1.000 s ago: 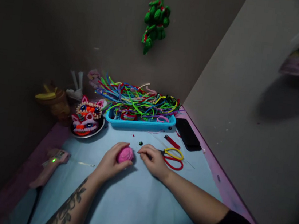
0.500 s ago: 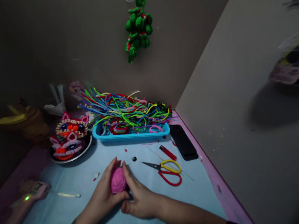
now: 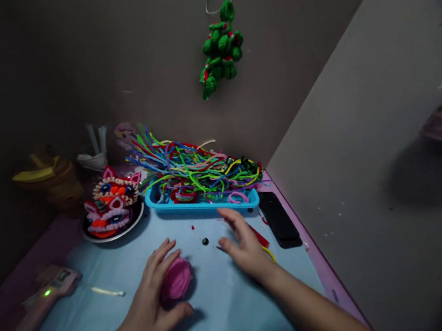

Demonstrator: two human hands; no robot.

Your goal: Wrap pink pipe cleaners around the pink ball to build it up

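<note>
My left hand (image 3: pixel 152 293) is cupped around the left side of a pink rounded fuzzy piece (image 3: pixel 178 279), its thumb apart at the near side. The piece looks like a small ball with a hollowed face; its exact kind is unclear. My right hand (image 3: pixel 246 247) is open and empty, reaching over the scissors (image 3: pixel 269 254), whose handles it mostly hides. Only a dark blade tip and part of a yellow handle show. A red lighter-like stick (image 3: pixel 259 237) lies partly behind that hand. A small dark round bead-like thing (image 3: pixel 205 241) sits between the hands.
Behind stands a blue tray (image 3: pixel 199 209) heaped with colourful pipe cleaners (image 3: pixel 192 164). A black phone (image 3: pixel 279 220) lies right of it. At left are a dark bowl (image 3: pixel 138 220) with fuzzy animal faces (image 3: pixel 115 192) and a pink glue gun (image 3: pixel 63 280). Green ornaments (image 3: pixel 222 51) hang above.
My right hand has left the pink piece and moved right and forward over the scissors. My left hand stays with the piece. The whole view has shifted slightly.
</note>
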